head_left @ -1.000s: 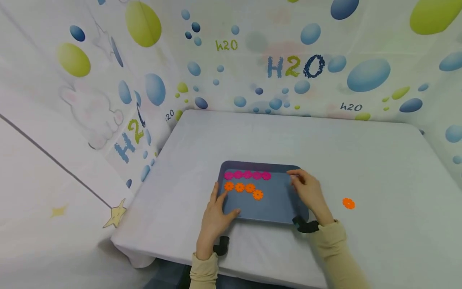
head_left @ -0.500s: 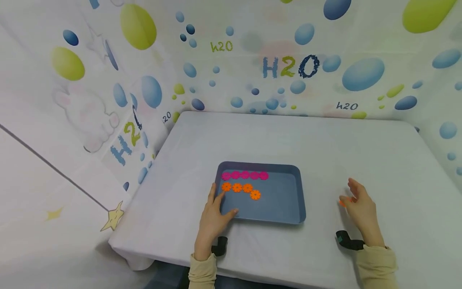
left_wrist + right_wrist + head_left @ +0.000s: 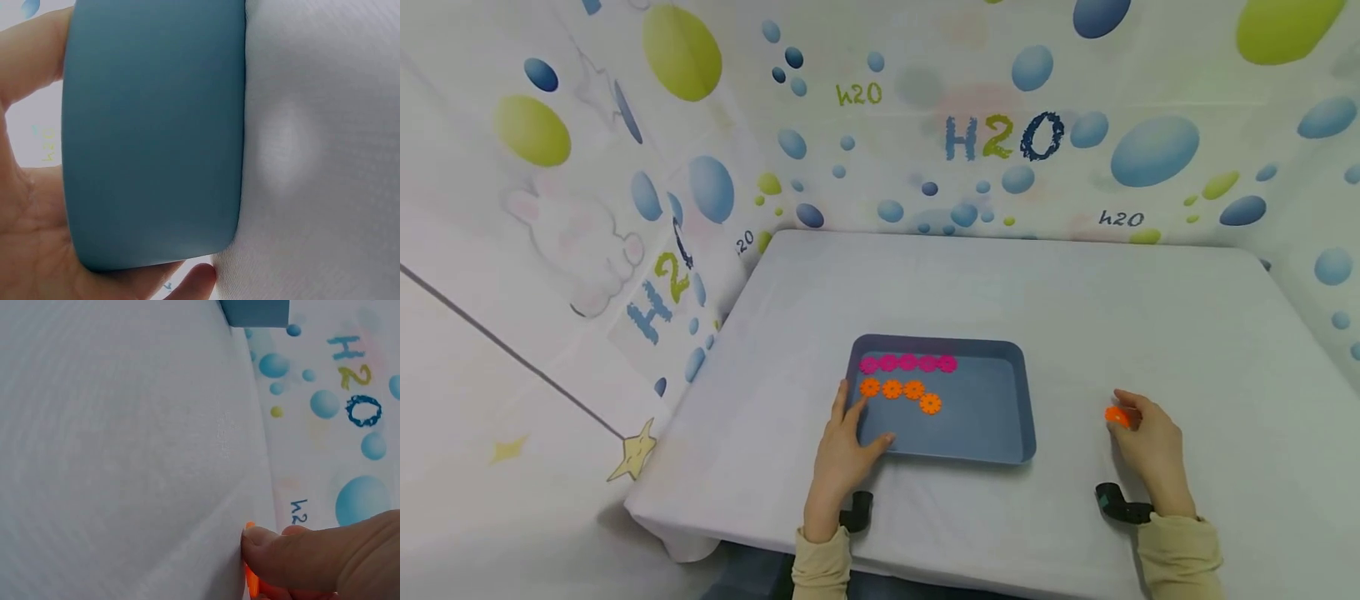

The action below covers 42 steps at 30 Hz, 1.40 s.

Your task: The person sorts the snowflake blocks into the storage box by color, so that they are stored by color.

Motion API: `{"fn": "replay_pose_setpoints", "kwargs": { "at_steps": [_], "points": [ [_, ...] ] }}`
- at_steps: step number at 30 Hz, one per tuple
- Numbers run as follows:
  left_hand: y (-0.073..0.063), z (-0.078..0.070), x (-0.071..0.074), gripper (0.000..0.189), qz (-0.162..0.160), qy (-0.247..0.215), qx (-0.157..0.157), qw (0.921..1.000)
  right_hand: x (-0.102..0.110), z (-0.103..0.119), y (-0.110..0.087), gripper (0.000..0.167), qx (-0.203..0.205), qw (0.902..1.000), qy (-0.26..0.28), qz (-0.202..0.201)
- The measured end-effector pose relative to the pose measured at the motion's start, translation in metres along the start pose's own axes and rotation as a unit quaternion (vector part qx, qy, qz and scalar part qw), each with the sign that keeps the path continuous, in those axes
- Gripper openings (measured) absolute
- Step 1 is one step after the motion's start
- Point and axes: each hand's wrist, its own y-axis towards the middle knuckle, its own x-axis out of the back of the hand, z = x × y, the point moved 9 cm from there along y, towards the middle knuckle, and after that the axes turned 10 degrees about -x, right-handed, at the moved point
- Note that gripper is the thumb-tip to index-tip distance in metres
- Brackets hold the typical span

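A blue-grey tray lies on the white-covered table. Along its back runs a row of pink notched discs, with several orange notched discs in front, the rightmost set a little lower. My left hand rests on the tray's near left corner, fingers spread along the left side and thumb over the front rim. In the left wrist view the tray's outer wall fills the middle. Off to the right of the tray, my right hand pinches another orange disc between thumb and fingers, close over the cloth.
The white tablecloth stretches behind and to both sides of the tray. A printed curtain with bubbles and H2O lettering hangs at the back and left. Black wrist-camera mounts stick out beside both wrists.
My right hand has moved from the tray's right side out to the lone orange disc, and its fingers now pinch it. The left hand has stayed at the tray corner.
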Motion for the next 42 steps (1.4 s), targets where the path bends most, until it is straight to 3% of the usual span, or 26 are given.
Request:
{"fn": "replay_pose_setpoints", "kwargs": {
  "at_steps": [6, 19, 26, 32, 35, 38, 42],
  "points": [
    [0.001, -0.002, 0.001, 0.071, 0.002, 0.004, -0.003, 1.0, 0.001, 0.004, 0.0, 0.044, 0.019, 0.9995, -0.021, -0.011],
    [-0.001, 0.0, -0.001, 0.071, 0.002, 0.004, 0.001, 1.0, -0.004, -0.002, 0.0, 0.033, -0.013, 0.9966, -0.054, 0.061],
    [-0.003, 0.002, -0.002, 0.07, 0.004, 0.001, 0.008, 1.0, -0.015, 0.0, -0.003, 0.036, -0.042, 0.9954, 0.019, 0.084],
    [-0.001, 0.001, -0.002, 0.071, 0.002, 0.001, 0.001, 1.0, -0.011, 0.024, -0.004, 0.034, -0.047, 0.9959, 0.07, 0.034],
    [-0.001, 0.0, 0.0, 0.071, 0.0, 0.001, 0.001, 1.0, -0.009, 0.042, -0.006, 0.035, -0.043, 0.9895, 0.129, 0.049],
    [-0.001, 0.0, 0.001, 0.071, -0.002, 0.003, 0.002, 1.0, -0.01, 0.064, -0.008, 0.037, -0.03, 0.9764, 0.196, 0.087],
    [-0.001, -0.002, 0.001, 0.071, -0.005, 0.006, -0.004, 1.0, -0.014, 0.094, -0.011, 0.037, -0.011, 0.9677, 0.225, 0.114]
  ]
}}
